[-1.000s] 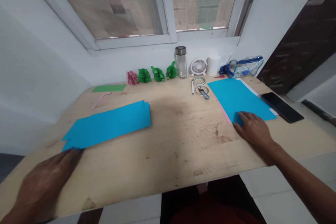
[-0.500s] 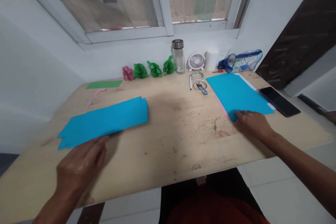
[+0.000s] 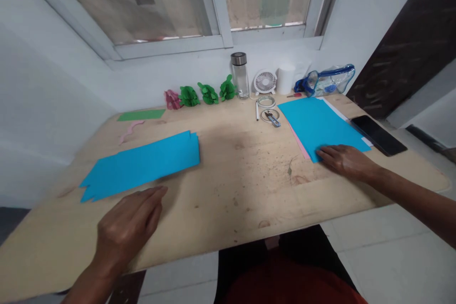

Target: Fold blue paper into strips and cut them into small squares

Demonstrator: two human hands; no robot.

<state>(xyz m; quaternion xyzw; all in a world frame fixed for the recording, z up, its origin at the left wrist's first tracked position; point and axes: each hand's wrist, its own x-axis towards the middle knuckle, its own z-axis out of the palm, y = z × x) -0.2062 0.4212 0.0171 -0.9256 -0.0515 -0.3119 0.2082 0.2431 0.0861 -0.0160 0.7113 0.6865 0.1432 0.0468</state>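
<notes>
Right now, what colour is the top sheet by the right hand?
The top sheet is bright blue, in the head view.

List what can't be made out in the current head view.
In the head view:
Left hand: palm, hidden by the back of the hand.
Right hand: palm, hidden likewise.
Pink sheet: mostly covered by the blue sheet.
Blue papers at left: count, hidden by overlap.
Clear pouch: contents, too small.

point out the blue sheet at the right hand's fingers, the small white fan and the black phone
Blue sheet point(image 3: 320, 126): head view, on the middle of its top face.
White fan point(image 3: 265, 82): head view, on the centre of its round grille.
Black phone point(image 3: 379, 135): head view, on the middle of its dark face.
</notes>
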